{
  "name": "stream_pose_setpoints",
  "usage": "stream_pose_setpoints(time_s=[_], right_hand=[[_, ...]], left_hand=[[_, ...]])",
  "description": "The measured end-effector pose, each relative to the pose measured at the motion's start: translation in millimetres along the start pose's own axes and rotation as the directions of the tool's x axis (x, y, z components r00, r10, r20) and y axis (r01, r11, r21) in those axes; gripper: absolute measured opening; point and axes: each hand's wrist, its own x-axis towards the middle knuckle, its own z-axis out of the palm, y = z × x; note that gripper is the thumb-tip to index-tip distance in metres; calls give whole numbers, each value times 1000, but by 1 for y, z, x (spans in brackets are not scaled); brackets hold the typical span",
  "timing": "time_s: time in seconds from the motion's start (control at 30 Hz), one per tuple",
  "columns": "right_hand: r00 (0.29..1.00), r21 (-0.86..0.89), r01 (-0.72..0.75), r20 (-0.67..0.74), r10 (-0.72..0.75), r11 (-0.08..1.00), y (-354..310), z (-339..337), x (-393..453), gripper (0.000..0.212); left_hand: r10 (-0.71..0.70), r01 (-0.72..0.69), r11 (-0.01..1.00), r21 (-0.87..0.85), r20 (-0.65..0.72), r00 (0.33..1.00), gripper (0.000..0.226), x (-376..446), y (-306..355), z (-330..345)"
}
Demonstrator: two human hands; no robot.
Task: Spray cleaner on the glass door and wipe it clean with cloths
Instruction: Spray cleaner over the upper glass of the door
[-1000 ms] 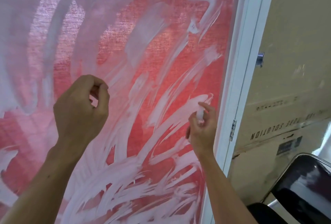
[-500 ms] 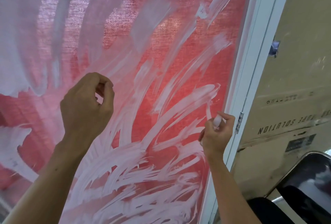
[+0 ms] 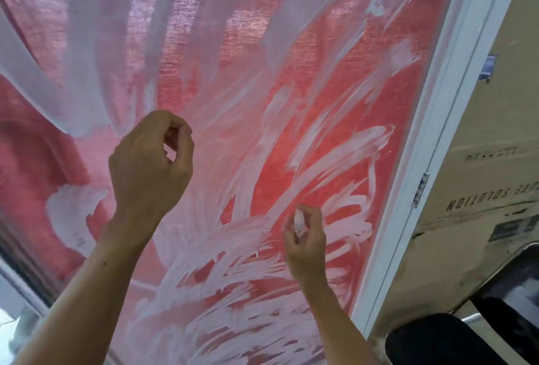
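Two forearms cropped, right hand [image 3: 304, 236] hiding small white object [image 3: 299, 219]

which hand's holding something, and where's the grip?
Right hand pinches a small white object by its lower end; what it is cannot be told. Left hand is curled, with nothing visible in its grip.

From where I'm watching, both forearms are bare with no sleeves, watch or gloves showing. The left hand [image 3: 150, 166] and right hand [image 3: 306, 243] carry no rings I can spot. There's one tiny dark mole on the left forearm [image 3: 87, 283].
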Motion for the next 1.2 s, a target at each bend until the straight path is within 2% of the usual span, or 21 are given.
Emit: stream_pose_setpoints(time_s=[0.07,0.17,0.27,0.47,0.63,0.87,1.03,1.13,1.2], right_hand=[[998,20,27,56,-28,999,-5,19,-5,43],[990,-21,143,14,-143,990,-16,50,-8,42],[988,2,154,10,-154,988,-28,82,-11,41],[939,-50,217,285,-194,975,-32,132,-34,40],[949,-115,182,281,-143,977,-21,161,-67,30],[870,-176,269,465,-161,947,-13,172,-88,37],[953,-248,91,304,-11,965,5,150,-98,25],[986,-262,37,169,8,964,14,131,-95,28],[997,-232,-48,51,62,972,21,118,-90,31]], left_hand=[[4,-4,1000,-3,-7,1000,16,2,-10,-7],[5,-5,1000,-20,-9,1000,14,5,-24,-17],[1,-1,1000,-17,-10,1000,12,6,-37,-27],[-14,14,1000,-22,-11,1000,12,6,-61,-45],[-16,16,1000,-9,-10,1000,13,5,-83,-59],[-10,10,1000,-22,3,1000,16,4,-98,-66],[-7,9,998,-59,30,1000,12,-1,-98,-62],[-7,10,998,-65,44,999,12,-2,-94,-57],[-8,13,997,-76,59,998,13,-2,-92,-53]])
